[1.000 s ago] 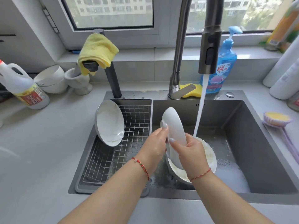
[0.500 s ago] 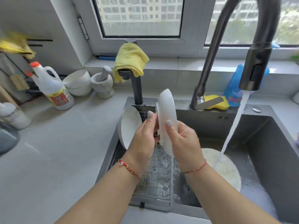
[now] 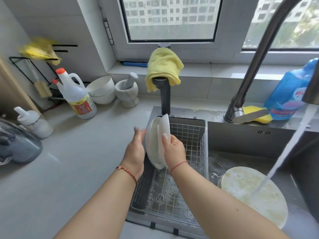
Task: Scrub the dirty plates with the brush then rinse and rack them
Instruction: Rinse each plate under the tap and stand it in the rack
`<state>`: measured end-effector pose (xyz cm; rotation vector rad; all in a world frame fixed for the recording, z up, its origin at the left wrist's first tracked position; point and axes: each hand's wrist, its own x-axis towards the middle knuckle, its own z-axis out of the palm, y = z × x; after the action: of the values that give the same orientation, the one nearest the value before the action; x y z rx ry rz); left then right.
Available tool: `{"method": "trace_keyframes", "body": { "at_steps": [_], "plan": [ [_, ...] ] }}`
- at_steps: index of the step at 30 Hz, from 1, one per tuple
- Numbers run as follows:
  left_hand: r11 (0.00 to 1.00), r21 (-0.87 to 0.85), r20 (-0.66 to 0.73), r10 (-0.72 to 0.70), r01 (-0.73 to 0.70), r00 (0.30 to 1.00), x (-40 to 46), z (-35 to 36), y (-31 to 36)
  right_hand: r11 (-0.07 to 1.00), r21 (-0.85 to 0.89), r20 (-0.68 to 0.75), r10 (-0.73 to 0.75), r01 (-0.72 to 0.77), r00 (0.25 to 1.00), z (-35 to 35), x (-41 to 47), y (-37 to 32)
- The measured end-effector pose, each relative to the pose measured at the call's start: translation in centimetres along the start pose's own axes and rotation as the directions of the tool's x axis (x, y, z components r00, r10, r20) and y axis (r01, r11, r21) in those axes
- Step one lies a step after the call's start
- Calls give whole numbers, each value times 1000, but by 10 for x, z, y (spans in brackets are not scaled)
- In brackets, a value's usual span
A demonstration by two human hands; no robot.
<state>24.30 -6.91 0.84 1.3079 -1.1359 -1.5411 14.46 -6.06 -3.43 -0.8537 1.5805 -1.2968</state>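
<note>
White plate [image 3: 164, 133], held on edge at the left end of the wire rack [image 3: 186, 152], stands against a second white plate [image 3: 151, 144] already leaning there. Right hand [image 3: 174, 150] grasps the nearer plate by its rim, thumb on the face; left hand [image 3: 136, 152] lies with straight fingers against the back of the leaning plate. Soiled plate [image 3: 250, 192] rests in the sink basin [image 3: 241, 140] to the right (under the running water [image 3: 290, 152]). No brush can be made out.
</note>
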Motion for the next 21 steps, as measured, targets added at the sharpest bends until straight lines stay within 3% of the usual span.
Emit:
{"method": "trace_keyframes", "body": {
  "at_steps": [8,21],
  "plan": [
    [995,8,55,-97,97,994,18,-11,-13,991,-131,17,-31,33,999,32,13,18],
    [991,-57,30,-119,121,992,23,-16,-20,999,1,196,-38,39,980,33,14,21]
  ]
}}
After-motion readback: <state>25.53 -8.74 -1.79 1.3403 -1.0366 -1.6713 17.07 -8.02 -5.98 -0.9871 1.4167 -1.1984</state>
